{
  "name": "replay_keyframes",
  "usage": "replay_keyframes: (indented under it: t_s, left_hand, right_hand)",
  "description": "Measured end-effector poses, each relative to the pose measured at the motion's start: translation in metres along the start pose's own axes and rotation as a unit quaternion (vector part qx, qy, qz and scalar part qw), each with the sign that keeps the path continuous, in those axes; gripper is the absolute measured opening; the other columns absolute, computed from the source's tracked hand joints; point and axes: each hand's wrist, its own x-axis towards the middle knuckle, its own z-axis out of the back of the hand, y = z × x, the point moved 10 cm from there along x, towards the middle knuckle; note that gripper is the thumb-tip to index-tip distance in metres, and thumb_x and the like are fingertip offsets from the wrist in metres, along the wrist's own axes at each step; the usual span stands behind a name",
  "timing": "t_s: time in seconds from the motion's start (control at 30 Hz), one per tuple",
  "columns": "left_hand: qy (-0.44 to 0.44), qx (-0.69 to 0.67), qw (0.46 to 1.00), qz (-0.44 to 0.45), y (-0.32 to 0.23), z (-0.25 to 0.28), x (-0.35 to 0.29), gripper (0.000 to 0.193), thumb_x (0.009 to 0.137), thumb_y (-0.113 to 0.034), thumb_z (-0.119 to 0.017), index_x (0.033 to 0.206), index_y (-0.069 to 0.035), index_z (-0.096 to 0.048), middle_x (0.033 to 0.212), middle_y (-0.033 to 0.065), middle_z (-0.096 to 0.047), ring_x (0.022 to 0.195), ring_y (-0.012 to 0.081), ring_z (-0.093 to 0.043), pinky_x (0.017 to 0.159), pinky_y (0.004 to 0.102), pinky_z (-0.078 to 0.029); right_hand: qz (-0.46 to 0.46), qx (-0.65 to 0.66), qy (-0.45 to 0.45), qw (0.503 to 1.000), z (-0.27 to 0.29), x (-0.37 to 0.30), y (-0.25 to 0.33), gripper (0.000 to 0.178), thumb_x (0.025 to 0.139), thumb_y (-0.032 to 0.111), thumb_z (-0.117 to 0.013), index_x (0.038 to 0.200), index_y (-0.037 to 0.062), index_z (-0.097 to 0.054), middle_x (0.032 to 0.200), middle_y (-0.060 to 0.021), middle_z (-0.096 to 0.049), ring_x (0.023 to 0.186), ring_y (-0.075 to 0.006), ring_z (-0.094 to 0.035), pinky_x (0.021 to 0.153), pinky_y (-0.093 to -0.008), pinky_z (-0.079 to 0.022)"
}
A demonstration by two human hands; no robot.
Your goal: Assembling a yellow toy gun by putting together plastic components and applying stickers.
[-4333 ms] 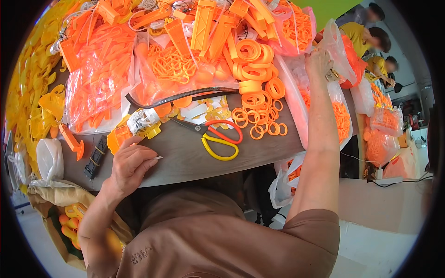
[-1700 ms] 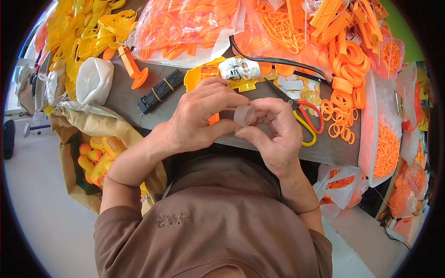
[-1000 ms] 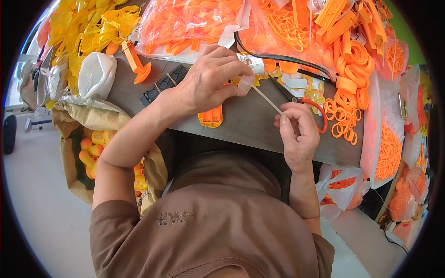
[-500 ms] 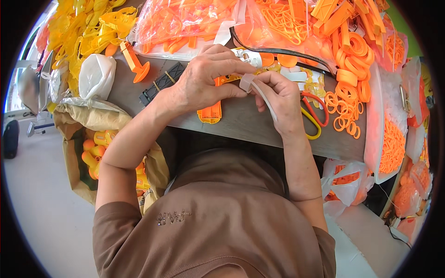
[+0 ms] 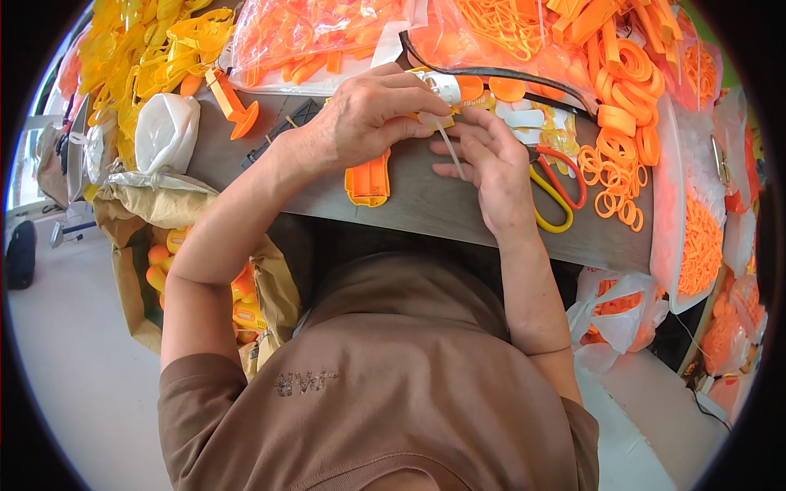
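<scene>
My left hand (image 5: 383, 114) pinches one end of a narrow, translucent white plastic strip (image 5: 452, 151) above the table. The strip hangs down from the fingertips toward my right hand (image 5: 494, 164). Its fingers are spread beside the strip, and I cannot tell whether they touch it. Beneath the left wrist lies an orange plastic shell piece (image 5: 367, 183), partly covered by that hand. A white cylindrical part (image 5: 443, 85) sits just beyond the fingertips. Scissors (image 5: 565, 184) with red and yellow handles rest right of my right hand.
Orange rings (image 5: 612, 176) and larger orange parts pile up at the right. A dark strap (image 5: 508, 74) crosses in front of bagged orange pieces. Left are yellow parts (image 5: 135, 57), a white pouch (image 5: 166, 132) and an orange T-shaped piece (image 5: 234, 106). A brown sack (image 5: 131, 270) stands below the table edge.
My right hand has loosened from the strip, its fingers now spread. The strip has swung to hang more steeply from my left hand. The whole view has shifted slightly.
</scene>
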Motion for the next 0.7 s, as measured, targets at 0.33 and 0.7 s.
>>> replay_keyframes:
  t_s: [0.33, 0.7]
  left_hand:
    - [0.016, 0.009, 1.0, 0.012, -0.001, -0.002, -0.003, 0.021, 0.078, -0.008, -0.066, 0.099, -0.009, -0.069, 0.094, 0.0034, -0.068, 0.086, 0.0238, -0.06, 0.077, 0.0343, -0.05]
    - [0.005, -0.022, 0.998, 0.066, 0.007, -0.001, -0.008, 0.02, 0.08, -0.009, -0.067, 0.099, -0.006, -0.069, 0.089, 0.0059, -0.068, 0.083, 0.023, -0.06, 0.075, 0.033, -0.05]
  right_hand:
    - [-0.007, 0.187, 0.013, 0.982, -0.007, -0.011, -0.019, 0.029, 0.092, 0.002, -0.046, 0.119, -0.0084, -0.047, 0.114, -0.0198, -0.058, 0.106, -0.0295, -0.06, 0.093, -0.0407, -0.049]
    - [0.017, 0.24, 0.011, 0.97, -0.014, -0.019, -0.022, 0.033, 0.092, 0.0, -0.042, 0.122, -0.011, -0.05, 0.119, -0.0203, -0.058, 0.11, -0.0285, -0.058, 0.098, -0.0405, -0.047]
